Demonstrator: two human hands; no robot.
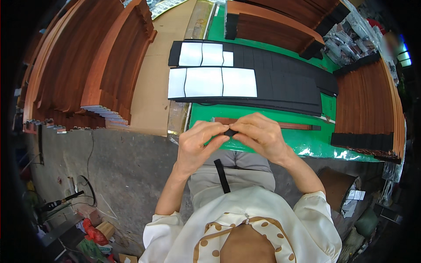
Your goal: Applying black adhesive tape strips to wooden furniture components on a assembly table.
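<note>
My left hand [198,142] and my right hand [263,135] meet at the table's front edge. Between their thumbs and fingertips they pinch a small black piece [230,132], mostly covered by the fingers. Just beyond the hands, a narrow reddish-brown strip [291,126] with a black right end lies on the green table covering [263,110]. A thin black strip [222,176] rests on my lap. Farther back lie black sheets [285,85], cut into sections, with white rectangular pieces [204,82] on their left part.
Tall stacks of brown profiled strips [109,74] stand at the left on brown cardboard [151,83]. More brown strips with black ends [366,103] are piled at the right, with another stack [274,33] behind. Plastic-wrapped bundles [353,41] sit at the far right.
</note>
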